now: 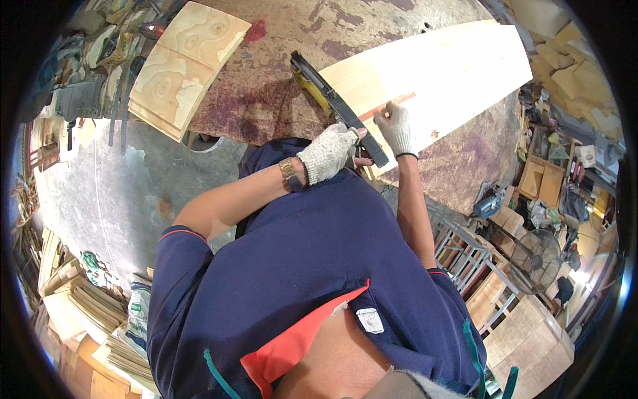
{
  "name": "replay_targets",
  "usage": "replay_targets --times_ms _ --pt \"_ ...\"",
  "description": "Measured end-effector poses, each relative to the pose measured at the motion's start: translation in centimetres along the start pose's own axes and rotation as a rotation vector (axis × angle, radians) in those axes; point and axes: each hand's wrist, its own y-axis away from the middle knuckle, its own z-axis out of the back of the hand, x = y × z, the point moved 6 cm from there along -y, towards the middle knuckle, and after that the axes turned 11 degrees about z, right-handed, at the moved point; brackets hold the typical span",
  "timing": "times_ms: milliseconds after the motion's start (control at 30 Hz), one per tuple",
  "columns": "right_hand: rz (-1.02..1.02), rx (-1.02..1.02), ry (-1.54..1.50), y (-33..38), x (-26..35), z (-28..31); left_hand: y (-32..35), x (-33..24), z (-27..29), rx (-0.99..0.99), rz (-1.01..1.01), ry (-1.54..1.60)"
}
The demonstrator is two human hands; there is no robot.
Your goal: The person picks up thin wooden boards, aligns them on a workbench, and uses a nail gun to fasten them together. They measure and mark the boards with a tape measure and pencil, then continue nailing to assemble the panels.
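Gripping the dark straightedge (339, 106) near its close end, your left hand (327, 153) is pressing it on the pale board (452, 73) lying on the bench (266, 100). Its long axis is running away to upper left. Your right hand (397, 128), fingers closed, is holding a pencil (396, 104) just beside it.

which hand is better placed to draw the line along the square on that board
Probably the right hand: it holds a reddish pencil with its tip on the pale board, right beside the dark square. The left hand is busy pressing the square's near end down.
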Motion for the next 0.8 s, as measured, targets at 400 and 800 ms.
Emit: replay_targets --times_ms 400,800 --pt "-0.088 -0.043 -0.296 4.9 -5.1 -7.1 -3.4 3.8 1.5 0.094 0.368 0.258" --pt "0.307 0.227 -0.439 -4.4 8.9 -1.9 -2.2 2.8 0.1 0.135 0.384 0.23"
